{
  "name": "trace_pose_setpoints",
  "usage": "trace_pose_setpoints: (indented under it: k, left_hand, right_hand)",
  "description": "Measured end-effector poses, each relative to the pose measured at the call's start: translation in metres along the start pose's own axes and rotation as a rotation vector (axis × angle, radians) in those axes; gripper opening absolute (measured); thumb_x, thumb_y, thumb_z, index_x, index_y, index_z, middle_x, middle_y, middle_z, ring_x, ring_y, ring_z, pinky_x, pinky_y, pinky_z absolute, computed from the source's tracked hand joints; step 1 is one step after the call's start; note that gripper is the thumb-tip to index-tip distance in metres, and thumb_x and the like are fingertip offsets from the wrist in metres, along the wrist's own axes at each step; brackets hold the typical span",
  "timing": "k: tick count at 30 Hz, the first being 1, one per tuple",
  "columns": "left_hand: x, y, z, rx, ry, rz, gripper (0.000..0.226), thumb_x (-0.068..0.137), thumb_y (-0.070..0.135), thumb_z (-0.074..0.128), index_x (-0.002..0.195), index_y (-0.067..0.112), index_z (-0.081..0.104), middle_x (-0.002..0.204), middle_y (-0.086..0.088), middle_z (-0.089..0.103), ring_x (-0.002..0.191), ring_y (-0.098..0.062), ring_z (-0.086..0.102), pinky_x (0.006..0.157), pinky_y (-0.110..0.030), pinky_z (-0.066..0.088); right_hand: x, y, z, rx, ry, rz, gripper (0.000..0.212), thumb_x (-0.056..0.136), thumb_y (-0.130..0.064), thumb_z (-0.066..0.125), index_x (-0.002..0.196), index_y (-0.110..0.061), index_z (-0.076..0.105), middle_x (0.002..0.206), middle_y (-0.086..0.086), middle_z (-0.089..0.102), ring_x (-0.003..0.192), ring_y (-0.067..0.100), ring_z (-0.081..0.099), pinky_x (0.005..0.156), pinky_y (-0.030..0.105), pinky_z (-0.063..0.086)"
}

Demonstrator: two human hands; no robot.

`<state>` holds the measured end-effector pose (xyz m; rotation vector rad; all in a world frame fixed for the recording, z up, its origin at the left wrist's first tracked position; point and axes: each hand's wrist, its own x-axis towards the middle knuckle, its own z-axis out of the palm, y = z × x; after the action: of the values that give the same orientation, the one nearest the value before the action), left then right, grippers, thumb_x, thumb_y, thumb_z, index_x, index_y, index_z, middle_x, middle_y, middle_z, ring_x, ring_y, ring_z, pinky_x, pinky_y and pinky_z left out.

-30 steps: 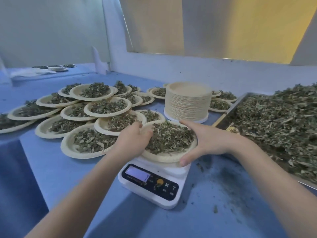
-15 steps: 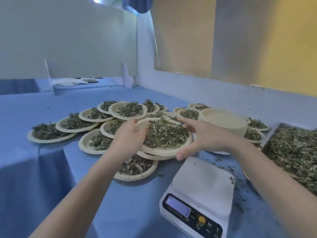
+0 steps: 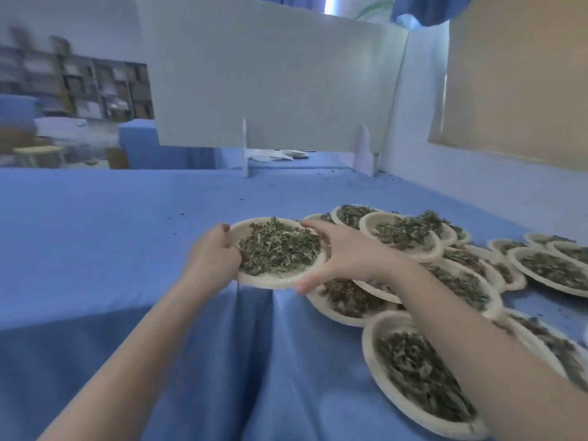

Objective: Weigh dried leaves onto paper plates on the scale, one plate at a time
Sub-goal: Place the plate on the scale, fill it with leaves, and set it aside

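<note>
Step in hand: you were carrying a weighed, round cream paper plate (image 3: 280, 249) heaped with dried green leaves (image 3: 278, 249) away to the laid-out portions; I judged the weighing of this plate finished, since no scale showed in view
Left hand: your left hand (image 3: 213, 256) gripped the plate's left rim, fingers (image 3: 221, 232) curled over the edge, the thumb hidden from view
Right hand: your right hand (image 3: 343, 253) clasped the right rim, fingers spread along the far edge and thumb (image 3: 305, 283) hooked under the near edge
Task's thing: the plate sat between your two sets of fingers, roughly level, over the blue tablecloth (image 3: 111, 233); whether it hung just above the cloth or touched it I could not tell
Beside your right fingers: the cluster of filled paper plates (image 3: 404, 240) overlapped one another just to the right, the nearest (image 3: 343, 300) tucked under your right wrist
Beyond your fingertips: bare blue cloth ran to a white divider board (image 3: 270, 74), well apart from the plate
Next move, as I judged it: lower the plate flat beside the cluster's left edge, keep it level so no leaves slid off, then release both rims together and go back for an empty plate
Risk: a tilt on release could have spilled the measured portion
</note>
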<state>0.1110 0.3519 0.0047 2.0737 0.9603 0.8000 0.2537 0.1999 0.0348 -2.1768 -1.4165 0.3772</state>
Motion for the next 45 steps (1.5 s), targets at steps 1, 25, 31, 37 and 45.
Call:
trace_pose_setpoints:
  k: [1, 25, 31, 37, 45]
  left_hand:
    - [0.012, -0.016, -0.008, -0.013, 0.025, -0.046, 0.040, 0.089, -0.001, 0.041, 0.125, 0.012, 0.051, 0.110, -0.010, 0.058, 0.103, -0.027, 0.052, 0.077, -0.030, 0.037]
    - [0.101, -0.160, -0.018, 0.281, 0.075, -0.229, 0.033, 0.090, 0.000, 0.034, 0.120, 0.001, 0.047, 0.132, -0.022, 0.044, 0.120, -0.035, 0.039, 0.097, -0.035, 0.025]
    - [0.078, -0.112, -0.018, 0.281, 0.159, -0.087, 0.053, 0.092, 0.005, 0.035, 0.144, 0.013, 0.033, 0.156, -0.007, 0.017, 0.139, -0.028, 0.014, 0.108, -0.031, 0.013]
    - [0.030, -0.042, 0.004, 0.158, 0.085, 0.169, 0.052, 0.089, -0.002, 0.037, 0.139, 0.010, 0.040, 0.151, -0.004, 0.028, 0.135, -0.019, 0.017, 0.101, -0.020, 0.010]
    - [-0.042, 0.078, 0.068, 0.043, -0.137, 0.404, 0.051, 0.088, -0.002, 0.038, 0.137, 0.012, 0.042, 0.143, -0.008, 0.042, 0.131, -0.026, 0.035, 0.103, -0.030, 0.019]
  right_hand:
    - [0.022, -0.006, 0.010, 0.015, -0.014, -0.019, 0.122, 0.048, -0.050, 0.089, 0.149, -0.032, 0.024, 0.151, -0.012, 0.033, 0.134, 0.005, 0.034, 0.106, 0.026, 0.032]
    - [0.174, -0.034, 0.123, -0.212, -0.123, -0.039, 0.121, 0.064, -0.047, 0.083, 0.152, -0.016, 0.006, 0.156, 0.006, 0.022, 0.146, 0.023, 0.007, 0.118, 0.042, 0.006]
    - [0.145, -0.048, 0.101, -0.141, -0.059, -0.039, 0.122, 0.062, -0.046, 0.085, 0.152, -0.017, 0.007, 0.153, 0.008, 0.026, 0.142, 0.026, 0.021, 0.114, 0.041, 0.023]
    - [0.088, -0.056, 0.074, -0.160, 0.021, -0.081, 0.115, 0.067, -0.039, 0.083, 0.151, -0.013, 0.009, 0.150, 0.009, 0.031, 0.141, 0.022, 0.025, 0.114, 0.039, 0.021]
    - [-0.022, -0.013, -0.013, -0.297, 0.191, 0.044, 0.093, 0.080, -0.015, 0.070, 0.152, -0.014, 0.010, 0.154, 0.008, 0.027, 0.143, 0.020, 0.021, 0.115, 0.040, 0.018]
